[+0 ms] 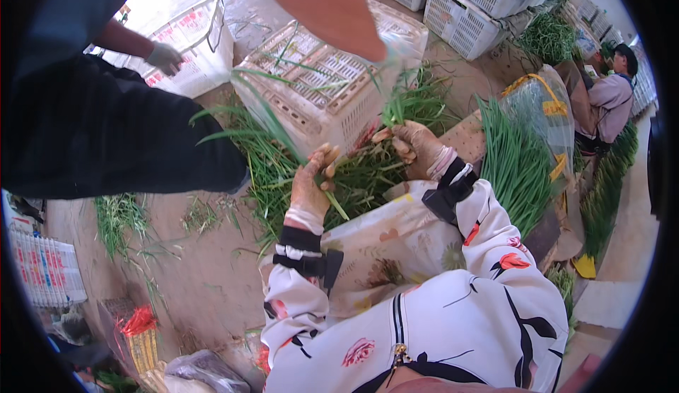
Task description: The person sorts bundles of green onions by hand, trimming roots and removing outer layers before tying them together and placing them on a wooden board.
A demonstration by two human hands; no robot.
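Note:
My left hand (312, 181), in a thin soiled glove, grips a chive-like plant by its pale stalk (337, 205); its long green leaves reach up and left. To its right, my right hand (418, 146) has curled fingers against the pale base of a green tuft (393, 113); whether it grips the tuft cannot be told. Beneath both hands lies a loose heap of green leaves (366, 181). A patterned cloth (392, 239) covers my lap. Beside my right forearm lies a neat bundle of long green chives (512, 165).
An upturned white plastic crate (318, 83) stands just ahead, strewn with leaves. A person in dark trousers (116, 133) stands close at left, a blurred arm (329, 11) reaching over the crate. Stacked crates (459, 22) stand behind. Another person (610, 96) sits at far right.

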